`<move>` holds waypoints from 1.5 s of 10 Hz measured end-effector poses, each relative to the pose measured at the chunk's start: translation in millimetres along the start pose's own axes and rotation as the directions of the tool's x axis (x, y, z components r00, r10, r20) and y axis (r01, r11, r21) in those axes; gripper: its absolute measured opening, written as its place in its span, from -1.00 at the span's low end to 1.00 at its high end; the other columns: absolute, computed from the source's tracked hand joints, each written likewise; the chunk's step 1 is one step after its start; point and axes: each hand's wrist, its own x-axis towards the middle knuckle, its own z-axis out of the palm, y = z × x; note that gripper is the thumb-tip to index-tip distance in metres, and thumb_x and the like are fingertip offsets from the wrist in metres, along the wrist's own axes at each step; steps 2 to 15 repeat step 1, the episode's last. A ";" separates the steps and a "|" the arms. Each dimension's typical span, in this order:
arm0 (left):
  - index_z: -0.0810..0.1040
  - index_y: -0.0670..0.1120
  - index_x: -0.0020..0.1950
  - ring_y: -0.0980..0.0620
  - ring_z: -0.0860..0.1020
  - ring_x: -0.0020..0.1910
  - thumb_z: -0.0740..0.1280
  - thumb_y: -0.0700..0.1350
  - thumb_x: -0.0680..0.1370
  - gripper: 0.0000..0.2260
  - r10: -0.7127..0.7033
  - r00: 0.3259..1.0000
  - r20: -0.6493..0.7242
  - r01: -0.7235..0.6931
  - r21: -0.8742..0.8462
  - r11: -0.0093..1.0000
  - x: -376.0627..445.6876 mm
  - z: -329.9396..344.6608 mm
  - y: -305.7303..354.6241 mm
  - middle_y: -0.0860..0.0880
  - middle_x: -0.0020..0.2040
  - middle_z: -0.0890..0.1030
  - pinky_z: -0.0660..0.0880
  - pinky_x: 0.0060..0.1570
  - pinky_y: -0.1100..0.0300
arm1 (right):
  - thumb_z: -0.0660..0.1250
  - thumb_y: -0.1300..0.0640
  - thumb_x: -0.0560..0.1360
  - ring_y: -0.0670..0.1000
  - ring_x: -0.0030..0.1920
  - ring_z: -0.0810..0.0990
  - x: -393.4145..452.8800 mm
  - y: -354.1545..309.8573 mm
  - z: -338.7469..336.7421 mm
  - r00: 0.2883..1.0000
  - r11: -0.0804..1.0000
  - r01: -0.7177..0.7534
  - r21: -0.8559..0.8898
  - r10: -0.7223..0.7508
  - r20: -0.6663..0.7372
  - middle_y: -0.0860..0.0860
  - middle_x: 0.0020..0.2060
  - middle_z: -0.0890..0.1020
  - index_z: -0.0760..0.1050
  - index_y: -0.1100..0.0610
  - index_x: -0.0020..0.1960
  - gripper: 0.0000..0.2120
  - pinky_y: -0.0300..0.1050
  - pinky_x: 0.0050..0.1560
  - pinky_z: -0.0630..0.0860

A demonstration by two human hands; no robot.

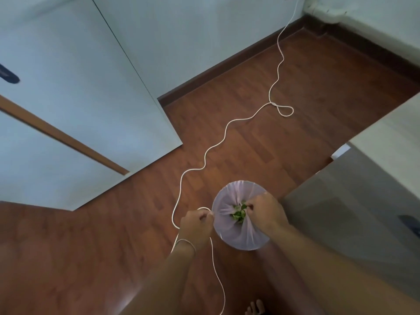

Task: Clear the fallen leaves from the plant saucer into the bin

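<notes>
A small round bin (229, 241) lined with a pale translucent bag stands on the wooden floor below me. Green leaves (238, 213) lie in the bag's gathered middle. My left hand (197, 226) is at the bin's left rim, its fingers pinched on the edge of the bag. My right hand (266, 212) reaches over the bin from the right, fingers pinched together just above the leaves on the bag or a leaf; I cannot tell which. The plant saucer is not in view.
A white cord (225, 133) snakes across the floor from the far wall, passes by my left wrist and runs down past my foot (255, 309). A white cabinet (75, 103) stands to the left, and a grey counter (354, 208) to the right.
</notes>
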 end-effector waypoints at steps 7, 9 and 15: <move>0.55 0.08 -0.35 0.11 0.45 -0.43 0.31 -0.03 0.48 -0.81 0.001 1.000 -0.001 -0.001 0.024 1.000 -1.5 4.2 -18.5 0.07 -0.47 0.56 0.38 -0.31 0.25 | 0.19 0.07 0.55 0.05 -0.15 0.61 7.6 5.3 22.9 0.998 0.999 -0.032 -0.044 0.034 0.050 0.02 -0.20 0.65 0.61 0.06 -0.12 -0.77 -0.11 -0.19 0.53; 0.55 0.08 -0.35 0.11 0.45 -0.43 0.31 -0.03 0.48 -0.81 0.001 1.000 -0.001 -0.001 0.024 1.000 -1.5 4.2 -18.5 0.07 -0.47 0.56 0.38 -0.31 0.25 | 0.19 0.07 0.55 0.05 -0.15 0.61 7.6 5.3 22.9 0.998 0.999 -0.032 -0.044 0.034 0.050 0.02 -0.20 0.65 0.61 0.06 -0.12 -0.77 -0.11 -0.19 0.53; 0.55 0.08 -0.35 0.11 0.45 -0.43 0.31 -0.03 0.48 -0.81 0.001 1.000 -0.001 -0.001 0.024 1.000 -1.5 4.2 -18.5 0.07 -0.47 0.56 0.38 -0.31 0.25 | 0.19 0.07 0.55 0.05 -0.15 0.61 7.6 5.3 22.9 0.998 0.999 -0.032 -0.044 0.034 0.050 0.02 -0.20 0.65 0.61 0.06 -0.12 -0.77 -0.11 -0.19 0.53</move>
